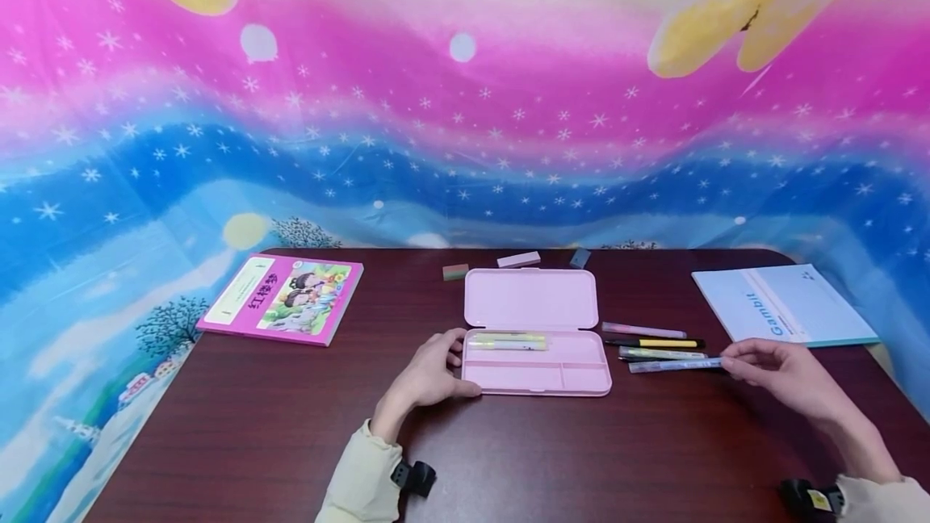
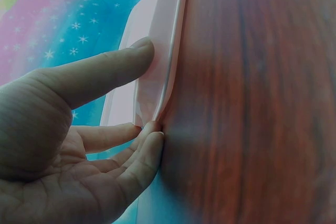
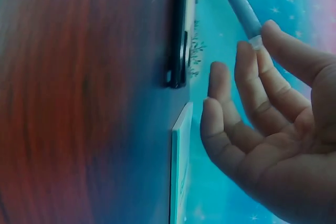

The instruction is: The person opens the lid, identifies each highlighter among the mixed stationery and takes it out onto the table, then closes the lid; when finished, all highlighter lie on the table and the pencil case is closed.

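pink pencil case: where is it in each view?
Head: pink pencil case lies open at table centre, left hand on its left end.
Left wrist: its pink edge under the thumb, top centre.
Right wrist: not in it.
Shared landmark: the dark wooden table.

Left hand (image 1: 429,370) low and forward, thumb and fingers nearly straight, fingertips (image 2: 152,142) pressed down, right hand (image 1: 781,370) stretched out to the side, thumb and forefinger pinched, other fingers (image 3: 220,129) loosely extended, both forearms in pale sleeves
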A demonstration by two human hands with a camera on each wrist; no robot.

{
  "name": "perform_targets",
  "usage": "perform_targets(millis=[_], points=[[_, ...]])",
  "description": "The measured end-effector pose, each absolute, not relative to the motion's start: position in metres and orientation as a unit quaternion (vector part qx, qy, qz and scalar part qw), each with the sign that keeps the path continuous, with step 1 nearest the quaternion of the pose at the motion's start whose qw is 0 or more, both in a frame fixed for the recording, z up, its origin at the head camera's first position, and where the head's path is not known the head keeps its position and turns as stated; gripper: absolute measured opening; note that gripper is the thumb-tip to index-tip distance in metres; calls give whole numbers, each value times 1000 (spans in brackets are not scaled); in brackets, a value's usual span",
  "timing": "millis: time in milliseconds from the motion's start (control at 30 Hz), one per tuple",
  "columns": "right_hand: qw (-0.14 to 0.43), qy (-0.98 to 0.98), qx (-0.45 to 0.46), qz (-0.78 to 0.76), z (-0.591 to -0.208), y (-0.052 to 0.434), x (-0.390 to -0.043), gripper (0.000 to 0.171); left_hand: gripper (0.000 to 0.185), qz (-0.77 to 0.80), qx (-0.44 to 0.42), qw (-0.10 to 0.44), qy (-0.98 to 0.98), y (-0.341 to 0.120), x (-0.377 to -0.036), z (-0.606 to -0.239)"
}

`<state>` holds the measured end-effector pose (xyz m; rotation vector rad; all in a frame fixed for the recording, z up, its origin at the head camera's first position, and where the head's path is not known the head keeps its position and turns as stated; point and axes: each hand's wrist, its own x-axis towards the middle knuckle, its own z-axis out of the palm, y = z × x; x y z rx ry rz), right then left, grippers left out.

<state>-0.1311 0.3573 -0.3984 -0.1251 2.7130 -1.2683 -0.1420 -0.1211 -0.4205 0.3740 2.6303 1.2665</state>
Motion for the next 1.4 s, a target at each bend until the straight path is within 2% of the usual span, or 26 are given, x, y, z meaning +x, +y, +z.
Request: perform_targets(millis=[333, 867, 1233, 1400], points=[[104, 951, -70, -283, -406, 364, -137, 17, 78, 427, 124, 101, 890, -121, -142, -421], [90, 968, -97, -214, -411, 357, -145, 8, 78, 428, 125, 101, 889, -121, -142, -420], [82, 968, -82, -224, -403, 358, -145, 13, 78, 426, 124, 99, 891, -121, -142, -420], [56, 962, -72, -259, -385, 359, -142, 23, 78, 428, 125, 99, 890, -121, -142, -422]])
